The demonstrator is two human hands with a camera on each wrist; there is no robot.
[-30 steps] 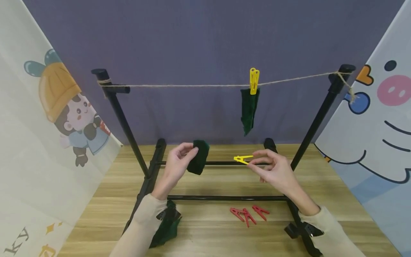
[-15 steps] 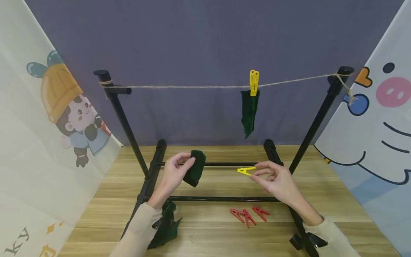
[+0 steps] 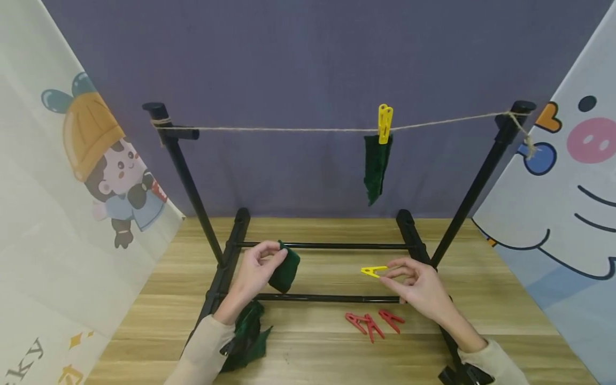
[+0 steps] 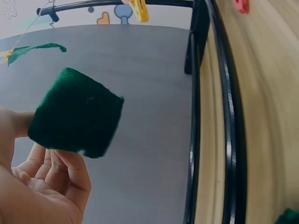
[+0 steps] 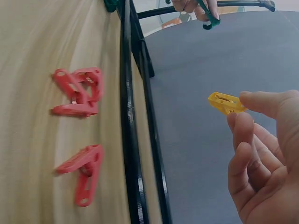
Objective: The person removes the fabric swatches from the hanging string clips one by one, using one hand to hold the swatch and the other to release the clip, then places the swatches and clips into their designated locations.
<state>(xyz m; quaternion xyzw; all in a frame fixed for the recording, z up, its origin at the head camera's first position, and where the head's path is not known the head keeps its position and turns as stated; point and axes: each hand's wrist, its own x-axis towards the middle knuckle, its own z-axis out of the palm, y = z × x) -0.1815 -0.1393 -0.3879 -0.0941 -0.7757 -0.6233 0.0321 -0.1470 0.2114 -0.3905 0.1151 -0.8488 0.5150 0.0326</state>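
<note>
Between thumb and fingers, my left hand (image 3: 258, 269) pinches a small dark green piece of cloth (image 3: 285, 271), which looks nearly square in the left wrist view (image 4: 77, 114). My right hand (image 3: 417, 284) holds a yellow clothespin (image 3: 372, 271) by its handle ends, its other end pointing left toward the cloth. Both hands are over the lower bars of a black frame, apart from each other. Above them a string (image 3: 289, 129) runs between the frame's posts. A second yellow clothespin (image 3: 385, 124) clips a narrow green cloth (image 3: 377, 168) to that string.
Three red clothespins (image 3: 370, 324) lie on the wooden table in front of the lower bar (image 3: 332, 298). More green cloth (image 3: 250, 342) lies beneath the left forearm. Black posts (image 3: 185, 176) rise at both sides, and a grey-blue backdrop (image 3: 298, 64) stands behind.
Both hands have come down and nearer; the left, with its cloth, also shifted slightly left, and the right, with its clothespin, slightly right. The hanging cloth stays on the string.
</note>
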